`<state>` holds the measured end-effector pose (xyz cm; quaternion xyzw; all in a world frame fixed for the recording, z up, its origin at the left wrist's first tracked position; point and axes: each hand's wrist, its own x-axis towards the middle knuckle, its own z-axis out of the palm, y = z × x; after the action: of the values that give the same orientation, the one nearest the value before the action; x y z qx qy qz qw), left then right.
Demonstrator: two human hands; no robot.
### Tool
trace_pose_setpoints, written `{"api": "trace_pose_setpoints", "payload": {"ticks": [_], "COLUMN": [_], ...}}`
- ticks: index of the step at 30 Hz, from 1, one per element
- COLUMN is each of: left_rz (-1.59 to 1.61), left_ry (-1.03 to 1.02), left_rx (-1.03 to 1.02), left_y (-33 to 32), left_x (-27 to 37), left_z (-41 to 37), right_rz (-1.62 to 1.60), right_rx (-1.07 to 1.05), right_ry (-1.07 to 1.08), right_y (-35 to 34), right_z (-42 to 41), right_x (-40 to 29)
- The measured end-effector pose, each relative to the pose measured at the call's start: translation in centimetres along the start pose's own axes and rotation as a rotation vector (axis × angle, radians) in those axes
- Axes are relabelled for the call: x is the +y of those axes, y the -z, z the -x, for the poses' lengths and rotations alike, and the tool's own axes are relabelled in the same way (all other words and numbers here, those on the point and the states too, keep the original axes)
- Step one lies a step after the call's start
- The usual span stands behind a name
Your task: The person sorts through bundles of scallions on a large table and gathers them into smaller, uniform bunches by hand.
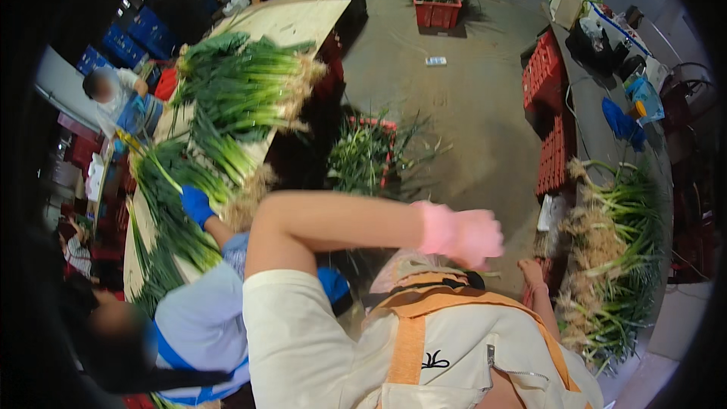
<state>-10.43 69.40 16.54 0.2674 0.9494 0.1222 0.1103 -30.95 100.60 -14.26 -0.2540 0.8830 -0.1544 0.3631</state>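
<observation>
My left hand (474, 237), in a pink glove, is raised across my front above the floor. Motion blurs its fingers, so whether they are closed or hold anything is unclear. On the other side, my right hand (531, 272) hangs low, close to the edge of the right-hand bench. It looks bare, with pink at the wrist, and its grip is too small to make out. Leafy green onions with pale roots (602, 250) lie piled on that bench, just beyond my right hand. An orange apron (406, 346) covers part of my cream shirt.
More onions (250, 85) cover a wooden table (295, 17) at left. A co-worker's blue-gloved hand (197, 206) touches them beside me; another person stands across. Greens fill a red crate (389, 150) ahead; another crate (437, 13) stands farther off. Red crates (545, 74) line the right bench.
</observation>
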Motion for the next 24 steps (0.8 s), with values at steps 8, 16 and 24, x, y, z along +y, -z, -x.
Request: {"api": "trace_pose_setpoints", "payload": {"ticks": [8, 16, 24], "left_rz": [0.943, 0.526, 0.523], "left_ry": [0.589, 0.464, 0.621], "left_rx": [0.211, 0.184, 0.361], "left_y": [-5.9, -0.1, 2.2], "left_x": [-16.1, -29.2, -42.8], "left_z": [6.1, 1.6, -1.8], "right_rz": [-0.036, -0.11, -0.045], "right_rx": [-0.081, -0.084, -0.168], "right_ry": [-0.151, -0.255, -0.155], "right_y": [0.2, 6.6, 13.6], "right_z": [-12.3, -23.6, -43.0], "right_x": [1.3, -4.7, -11.7]}}
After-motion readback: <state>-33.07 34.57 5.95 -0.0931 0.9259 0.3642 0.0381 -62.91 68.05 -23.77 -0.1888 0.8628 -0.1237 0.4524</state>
